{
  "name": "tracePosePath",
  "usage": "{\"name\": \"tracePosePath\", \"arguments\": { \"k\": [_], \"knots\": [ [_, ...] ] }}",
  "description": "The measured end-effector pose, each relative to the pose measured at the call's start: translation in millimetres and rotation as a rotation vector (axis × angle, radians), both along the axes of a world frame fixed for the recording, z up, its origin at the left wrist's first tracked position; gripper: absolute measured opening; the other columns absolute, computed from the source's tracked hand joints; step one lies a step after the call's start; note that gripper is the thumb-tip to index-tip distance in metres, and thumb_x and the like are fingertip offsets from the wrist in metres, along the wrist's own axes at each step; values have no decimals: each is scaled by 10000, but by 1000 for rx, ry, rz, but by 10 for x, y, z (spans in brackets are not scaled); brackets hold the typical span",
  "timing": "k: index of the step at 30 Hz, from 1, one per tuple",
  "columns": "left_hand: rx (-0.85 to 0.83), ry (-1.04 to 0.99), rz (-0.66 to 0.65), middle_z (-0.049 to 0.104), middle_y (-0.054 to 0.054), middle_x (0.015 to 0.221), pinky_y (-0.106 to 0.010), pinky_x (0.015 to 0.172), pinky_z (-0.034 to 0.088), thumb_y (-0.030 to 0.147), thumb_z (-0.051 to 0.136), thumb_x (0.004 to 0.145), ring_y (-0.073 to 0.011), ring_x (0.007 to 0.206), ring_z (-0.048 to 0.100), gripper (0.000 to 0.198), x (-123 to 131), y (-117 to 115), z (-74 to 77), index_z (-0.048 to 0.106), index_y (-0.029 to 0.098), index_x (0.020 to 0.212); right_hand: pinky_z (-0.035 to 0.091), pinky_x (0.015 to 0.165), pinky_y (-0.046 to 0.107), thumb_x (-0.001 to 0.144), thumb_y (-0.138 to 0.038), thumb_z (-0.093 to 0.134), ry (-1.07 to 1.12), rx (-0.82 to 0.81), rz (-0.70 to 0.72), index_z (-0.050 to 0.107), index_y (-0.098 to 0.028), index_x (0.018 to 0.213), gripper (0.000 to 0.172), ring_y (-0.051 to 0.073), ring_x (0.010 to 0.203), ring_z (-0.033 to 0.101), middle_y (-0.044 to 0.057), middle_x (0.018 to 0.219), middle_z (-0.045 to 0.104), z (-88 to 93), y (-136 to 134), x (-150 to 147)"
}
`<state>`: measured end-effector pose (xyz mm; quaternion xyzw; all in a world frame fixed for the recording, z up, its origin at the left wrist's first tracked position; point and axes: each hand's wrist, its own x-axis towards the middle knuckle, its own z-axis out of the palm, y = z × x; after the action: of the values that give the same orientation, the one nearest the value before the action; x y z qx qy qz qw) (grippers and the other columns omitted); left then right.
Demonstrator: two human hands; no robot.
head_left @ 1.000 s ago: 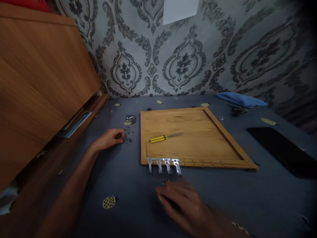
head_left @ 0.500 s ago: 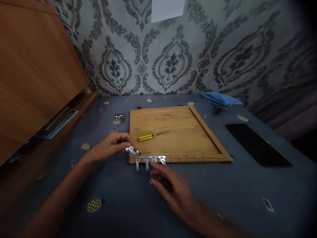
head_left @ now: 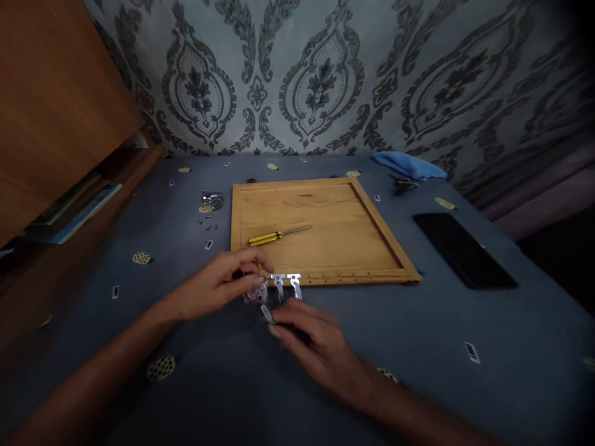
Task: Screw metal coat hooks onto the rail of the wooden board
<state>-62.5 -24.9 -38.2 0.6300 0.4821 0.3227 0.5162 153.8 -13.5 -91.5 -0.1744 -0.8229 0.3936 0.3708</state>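
My left hand (head_left: 227, 282) is closed, thumb and fingers pinching a shiny metal hinge (head_left: 259, 292) at the front left corner of a wooden framed panel (head_left: 320, 232). My right hand (head_left: 311, 334) is closed on a narrow metal arm (head_left: 267, 314) just below it. This arm appears to belong to the same hinge, though the join is hard to make out. Beside my hands, more hinges (head_left: 294, 285) line the panel's front edge, their arms hanging over it. Small dark holes run along the edge to the right. A yellow-handled screwdriver (head_left: 266, 238) lies on the panel.
Left of the panel lie a pile of metal hinges (head_left: 212, 199) and several small screws (head_left: 208, 227). A black flat slab (head_left: 465, 251) lies right, with a blue cloth (head_left: 409, 165) and a dark tangled object (head_left: 402, 184) behind. A wooden cabinet (head_left: 69, 118) borders the left.
My left hand has brought its hinge down and right, over the row at the panel's edge. My right hand's fingertips have met the metal arm. The view has tilted downward.
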Motion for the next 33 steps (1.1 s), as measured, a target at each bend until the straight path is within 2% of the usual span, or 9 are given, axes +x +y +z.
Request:
{"name": "tracePosePath", "arguments": {
  "k": [4, 11, 19, 23, 29, 33],
  "knots": [
    [9, -25, 26, 571, 25, 729, -218, 587, 431, 371, 488, 962, -103, 642, 539, 245, 1, 9, -9, 563, 166, 1074, 476, 572, 228, 1009, -255, 563, 4, -27, -6, 673, -170, 952, 151, 114, 607, 575, 4, 730, 628, -21, -10, -4],
    [26, -34, 38, 602, 14, 723, -217, 562, 441, 345, 483, 966, -103, 622, 563, 231, 3, 18, -10, 571, 159, 1072, 483, 581, 234, 989, -215, 583, -9, -74, 20, 685, -167, 946, 120, 115, 619, 572, 5, 733, 639, -9, -15, 7],
    [53, 5, 65, 627, 15, 711, -211, 572, 480, 334, 509, 965, -107, 637, 604, 223, -4, 11, -9, 599, 169, 1085, 518, 619, 242, 992, -216, 582, 39, -19, 8, 682, -151, 945, 128, 117, 652, 592, 27, 781, 678, -45, -17, -3],
    [119, 68, 68, 646, 23, 701, -200, 597, 495, 309, 501, 972, -96, 639, 611, 193, -16, 13, -8, 598, 182, 1080, 522, 635, 245, 992, -205, 580, 67, 12, -16, 682, -149, 936, 129, 122, 672, 603, 24, 768, 678, -35, -23, -1],
    [196, 200, 152, 661, 20, 696, -213, 609, 510, 333, 525, 949, -108, 641, 618, 198, -10, 8, 21, 627, 193, 1045, 470, 582, 234, 973, -199, 591, 25, -133, -108, 669, -178, 894, 113, 106, 608, 575, -16, 700, 624, 21, 26, 221],
    [205, 282, 173, 692, 5, 747, -218, 621, 497, 370, 526, 944, -121, 682, 637, 233, 20, 16, 38, 646, 193, 1036, 468, 597, 237, 959, -265, 601, 27, -299, -259, 653, -199, 829, 154, 112, 591, 585, -36, 627, 606, 3, 99, 415]
  ]
}}
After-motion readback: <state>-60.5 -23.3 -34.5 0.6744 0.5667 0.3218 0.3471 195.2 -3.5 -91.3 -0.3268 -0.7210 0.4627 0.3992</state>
